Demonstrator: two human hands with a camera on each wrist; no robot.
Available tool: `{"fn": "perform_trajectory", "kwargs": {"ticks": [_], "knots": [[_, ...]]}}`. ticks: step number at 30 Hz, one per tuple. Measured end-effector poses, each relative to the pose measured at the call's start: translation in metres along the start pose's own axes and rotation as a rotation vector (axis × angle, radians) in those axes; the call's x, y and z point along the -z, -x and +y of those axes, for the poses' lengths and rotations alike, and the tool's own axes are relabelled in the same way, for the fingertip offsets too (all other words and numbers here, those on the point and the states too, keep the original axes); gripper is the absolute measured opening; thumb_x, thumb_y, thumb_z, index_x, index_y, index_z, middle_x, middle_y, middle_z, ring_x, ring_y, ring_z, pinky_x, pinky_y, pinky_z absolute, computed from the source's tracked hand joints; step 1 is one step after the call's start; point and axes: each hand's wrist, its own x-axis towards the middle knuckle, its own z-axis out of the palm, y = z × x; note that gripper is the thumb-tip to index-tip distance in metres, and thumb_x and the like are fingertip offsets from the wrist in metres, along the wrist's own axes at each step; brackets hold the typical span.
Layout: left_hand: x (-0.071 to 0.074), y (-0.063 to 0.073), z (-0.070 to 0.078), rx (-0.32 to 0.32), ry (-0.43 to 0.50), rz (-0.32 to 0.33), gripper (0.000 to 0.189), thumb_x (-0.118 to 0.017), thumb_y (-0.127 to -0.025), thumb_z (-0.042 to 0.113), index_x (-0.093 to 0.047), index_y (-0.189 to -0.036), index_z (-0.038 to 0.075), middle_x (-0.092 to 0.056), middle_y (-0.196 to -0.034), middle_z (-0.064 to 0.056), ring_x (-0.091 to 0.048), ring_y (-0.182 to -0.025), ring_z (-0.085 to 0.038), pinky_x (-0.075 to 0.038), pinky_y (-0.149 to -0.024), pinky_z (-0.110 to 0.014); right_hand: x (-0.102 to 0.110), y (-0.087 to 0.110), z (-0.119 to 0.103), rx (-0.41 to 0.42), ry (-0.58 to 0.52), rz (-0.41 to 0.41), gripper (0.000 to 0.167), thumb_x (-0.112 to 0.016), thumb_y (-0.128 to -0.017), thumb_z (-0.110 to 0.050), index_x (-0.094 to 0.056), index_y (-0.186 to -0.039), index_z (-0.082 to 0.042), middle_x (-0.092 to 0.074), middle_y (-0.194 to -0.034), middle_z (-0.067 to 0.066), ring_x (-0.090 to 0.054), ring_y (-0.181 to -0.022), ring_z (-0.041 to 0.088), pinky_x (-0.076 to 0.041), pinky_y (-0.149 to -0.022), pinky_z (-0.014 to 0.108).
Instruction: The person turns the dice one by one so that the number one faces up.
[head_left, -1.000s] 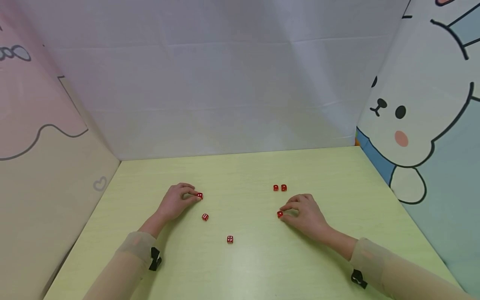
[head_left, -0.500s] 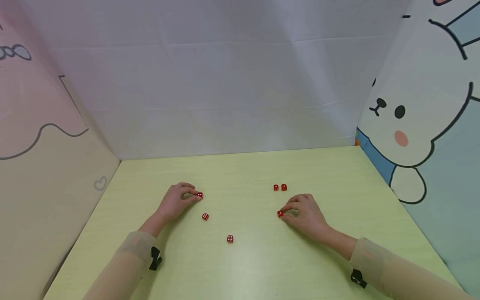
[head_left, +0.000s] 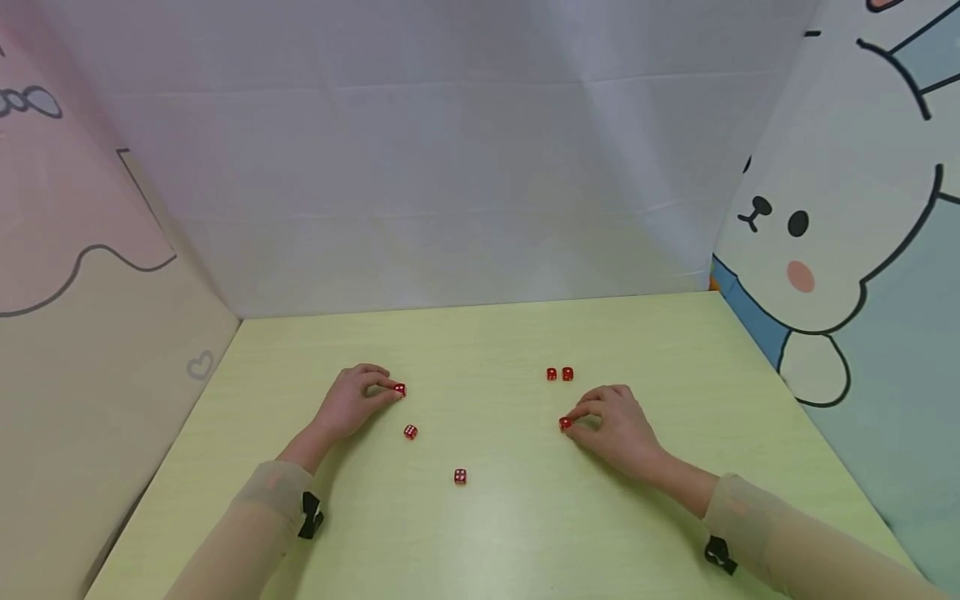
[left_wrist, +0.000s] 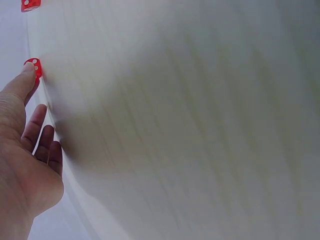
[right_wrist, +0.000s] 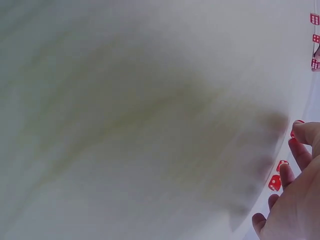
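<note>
On the left of the table, my left hand (head_left: 356,402) pinches a red die (head_left: 401,390) with white pips between thumb and forefinger. The left wrist view shows the thumb over that die (left_wrist: 34,66), the other fingers loosely bent beside it. My right hand (head_left: 617,427) pinches another red die (head_left: 565,424) by thumb and forefinger tips. Just beyond it, a red die (head_left: 551,374) and a second red die (head_left: 567,374) stand side by side. Nearer the left hand lies a turned red die (head_left: 410,432), and a further red die (head_left: 461,477) lies closer to the front.
The pale yellow-green table (head_left: 480,350) meets a white cloth backdrop (head_left: 450,183) at its far edge. A pinkish printed panel (head_left: 82,183) stands along the left side, a panel with a cartoon animal (head_left: 847,217) along the right.
My right hand and its die have shifted slightly right and away from me. My left hand keeps its pinch in place, and the loose dice stay where they were.
</note>
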Motion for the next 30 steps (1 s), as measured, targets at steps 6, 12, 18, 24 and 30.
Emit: {"fn": "perform_trajectory", "kwargs": {"ticks": [6,12,18,24,30], "knots": [[0.001,0.000,0.000,-0.008,-0.018,-0.001,0.024,-0.076,-0.094,0.032,-0.080,-0.107,0.013,-0.063,-0.131,-0.014,-0.050,-0.125,-0.042,-0.036,-0.108,-0.057,0.011,-0.005,0.010,-0.030,0.004,0.020,0.010,-0.083,-0.087,-0.028,-0.082,-0.095,-0.023,-0.065,-0.114,0.004,-0.045,-0.122,0.036,-0.041,-0.101,0.056],[0.000,0.003,0.002,-0.016,-0.015,0.006,0.022,-0.077,-0.094,0.031,-0.080,-0.106,0.012,-0.063,-0.130,-0.014,-0.051,-0.123,-0.041,-0.036,-0.107,-0.057,0.022,-0.015,0.023,-0.072,0.019,0.052,0.016,-0.082,-0.088,-0.030,-0.082,-0.098,-0.017,-0.064,-0.116,0.009,-0.042,-0.123,0.039,-0.039,-0.101,0.057],[-0.001,0.004,0.001,-0.009,-0.017,0.005,0.023,-0.077,-0.094,0.032,-0.080,-0.106,0.013,-0.063,-0.130,-0.012,-0.050,-0.124,-0.040,-0.036,-0.108,-0.057,0.031,-0.026,0.027,-0.065,0.045,0.077,0.022,-0.081,-0.089,-0.029,-0.081,-0.102,-0.011,-0.064,-0.118,0.016,-0.041,-0.124,0.044,-0.036,-0.102,0.059],[-0.001,0.004,0.001,-0.003,-0.011,0.005,0.022,-0.077,-0.094,0.031,-0.080,-0.105,0.013,-0.063,-0.130,-0.013,-0.050,-0.124,-0.041,-0.036,-0.108,-0.057,0.034,-0.037,0.030,-0.054,0.056,0.073,0.025,-0.079,-0.091,-0.029,-0.080,-0.105,-0.008,-0.064,-0.120,0.020,-0.041,-0.124,0.047,-0.034,-0.104,0.061],[0.000,0.004,-0.001,-0.003,-0.009,0.007,0.021,-0.077,-0.094,0.031,-0.080,-0.105,0.013,-0.063,-0.130,-0.013,-0.050,-0.125,-0.041,-0.035,-0.108,-0.057,0.030,-0.048,0.037,-0.078,0.065,0.045,0.026,-0.078,-0.091,-0.031,-0.080,-0.106,-0.009,-0.064,-0.122,0.019,-0.041,-0.125,0.046,-0.033,-0.106,0.060]]}}
